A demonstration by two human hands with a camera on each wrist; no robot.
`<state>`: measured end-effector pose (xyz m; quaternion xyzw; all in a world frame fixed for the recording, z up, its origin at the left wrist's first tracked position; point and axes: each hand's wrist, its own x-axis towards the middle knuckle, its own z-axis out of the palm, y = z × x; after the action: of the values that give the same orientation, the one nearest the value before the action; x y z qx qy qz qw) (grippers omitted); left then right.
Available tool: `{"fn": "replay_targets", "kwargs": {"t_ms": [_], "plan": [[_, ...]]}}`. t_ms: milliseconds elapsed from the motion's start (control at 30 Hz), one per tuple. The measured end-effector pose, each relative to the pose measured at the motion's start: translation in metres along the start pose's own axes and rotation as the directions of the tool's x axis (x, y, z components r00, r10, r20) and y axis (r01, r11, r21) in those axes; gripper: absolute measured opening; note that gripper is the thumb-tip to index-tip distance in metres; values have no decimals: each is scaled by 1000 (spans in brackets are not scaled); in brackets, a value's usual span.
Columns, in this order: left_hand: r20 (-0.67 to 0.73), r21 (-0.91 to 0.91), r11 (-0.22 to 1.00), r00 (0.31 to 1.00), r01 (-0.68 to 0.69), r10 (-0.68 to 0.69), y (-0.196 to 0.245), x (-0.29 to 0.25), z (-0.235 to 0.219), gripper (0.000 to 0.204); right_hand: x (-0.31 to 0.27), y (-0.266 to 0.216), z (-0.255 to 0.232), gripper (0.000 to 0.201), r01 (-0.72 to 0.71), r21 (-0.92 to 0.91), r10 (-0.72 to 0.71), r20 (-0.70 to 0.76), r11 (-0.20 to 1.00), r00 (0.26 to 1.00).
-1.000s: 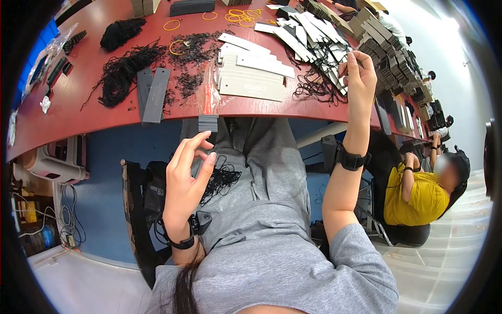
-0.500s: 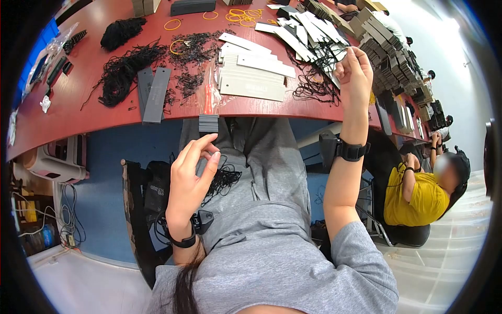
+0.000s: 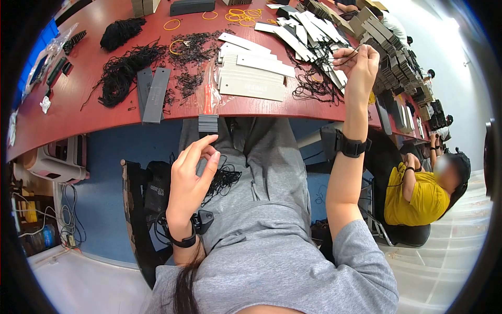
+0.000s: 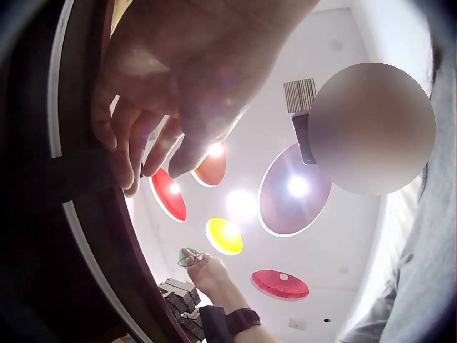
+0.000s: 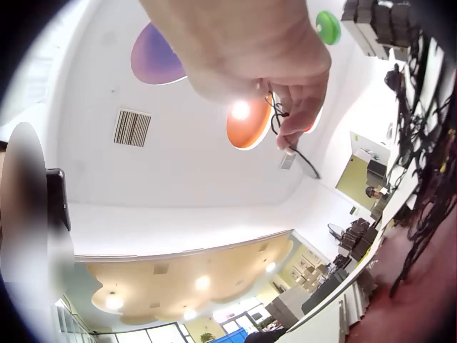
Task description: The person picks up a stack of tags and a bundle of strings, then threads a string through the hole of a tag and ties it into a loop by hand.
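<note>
My right hand (image 3: 361,68) is raised over the table's right part, pinching a thin black cord (image 5: 307,163) between thumb and fingers. In the right wrist view the cord loops at the fingers and one end hangs free. Below that hand lies a pile of white tags (image 3: 300,49) tangled with black cords (image 3: 316,90). My left hand (image 3: 189,175) hovers over my lap with fingers loosely bent and nothing in them. Its fingertips are right by a stack of dark strips (image 3: 208,124) at the table's front edge.
A stack of pale tags (image 3: 251,86) lies mid-table on the red table (image 3: 130,112). Left of it are two dark grey tags (image 3: 156,97), black cord bundles (image 3: 123,34) and yellow rubber bands (image 3: 243,17). A black cord tangle (image 3: 224,178) rests on my lap. A person in yellow (image 3: 418,188) sits at right.
My right hand has dipped slightly left, then turned back right, and the cord now shows between its fingers. My left hand has shifted slightly right and then stayed still.
</note>
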<state>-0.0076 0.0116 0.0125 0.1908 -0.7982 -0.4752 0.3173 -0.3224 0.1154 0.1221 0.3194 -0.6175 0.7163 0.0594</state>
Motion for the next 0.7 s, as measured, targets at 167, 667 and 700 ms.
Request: {"fn": "replay_targets", "kwargs": {"t_ms": [167, 667, 700], "plan": [[-12, -17, 1000, 1000, 5, -5, -2, 0, 0, 27, -18, -18, -1, 14, -73, 191, 36, 189, 979, 981], [-166, -292, 956, 983, 23, -75, -10, 4, 2, 19, -108, 29, 49, 31, 649, -680, -194, 624, 342, 757], [-164, -275, 961, 984, 26, -74, -10, 4, 1, 20, -110, 31, 49, 29, 665, -668, -234, 624, 335, 745]]}}
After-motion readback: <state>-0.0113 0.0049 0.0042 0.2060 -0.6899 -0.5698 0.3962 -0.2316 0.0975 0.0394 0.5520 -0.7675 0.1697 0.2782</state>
